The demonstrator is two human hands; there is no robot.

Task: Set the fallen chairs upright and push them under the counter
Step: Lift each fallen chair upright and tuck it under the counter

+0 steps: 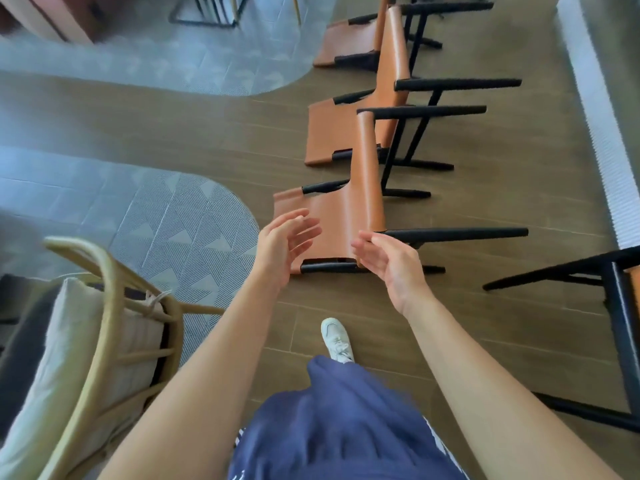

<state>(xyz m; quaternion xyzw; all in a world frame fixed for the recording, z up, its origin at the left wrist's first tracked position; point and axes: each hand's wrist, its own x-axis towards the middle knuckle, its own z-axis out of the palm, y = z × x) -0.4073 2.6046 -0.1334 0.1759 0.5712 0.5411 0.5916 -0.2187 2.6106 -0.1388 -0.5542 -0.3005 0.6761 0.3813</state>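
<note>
Chairs: three tan-leather chairs with black frames were recorded lying tipped over in a row on the wooden floor, backrests down and legs pointing sideways toward the right.
Nearest chair: the nearest chair was found just ahead of both hands, its seat standing on edge and its backrest flat on the floor.
Middle chair: the middle chair was seen directly behind it, overlapped by the nearest chair's seat.
Far chair: the far chair was noted at the top of the view, partly cut off by the frame edge.
Left hand: the left hand was held out, released, with fingers straight and spread, over the backrest of the nearest chair; contact could not be determined.
Right hand: the right hand was held out, released, palm turned inward, with fingertips by the lower edge of the seat; nothing was grasped.
Right edge: a further black frame was partly visible, and a white ribbed panel was seen beyond the chair legs.
Left side: a rattan chair with a pale cushion was recorded upright beside a grey patterned rug.
Lower centre: a white shoe was observed on the floor, between the forearms.
</note>
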